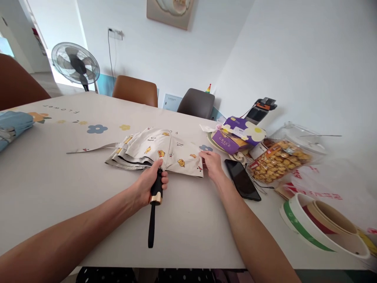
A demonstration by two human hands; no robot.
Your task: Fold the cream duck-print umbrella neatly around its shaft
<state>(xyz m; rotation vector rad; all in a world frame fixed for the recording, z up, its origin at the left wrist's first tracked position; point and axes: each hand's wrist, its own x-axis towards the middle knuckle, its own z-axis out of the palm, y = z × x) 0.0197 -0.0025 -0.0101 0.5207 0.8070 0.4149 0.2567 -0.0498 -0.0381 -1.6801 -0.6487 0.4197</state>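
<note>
A folding umbrella [153, 151] with a cream canopy and yellow duck prints lies partly gathered on the table. My left hand [151, 181] is wrapped round its black handle [157, 188], which has a gold end and a black wrist strap [151, 228] hanging toward me. At the canopy's right edge, my right hand [210, 162] pinches the fabric and holds one panel spread out flat. To the left, the pleats are bunched in layers, and a loose closing strap [94, 148] stretches away from them over the tablecloth.
Right of my right hand lies a black phone [242, 179]. Beyond it are a purple box [231, 139], a clear snack jar [282, 157] and paper tubs [321, 224]. A blue folded umbrella [14, 127] rests at the far left. Chairs [135, 91] and a fan [76, 65] stand behind the table.
</note>
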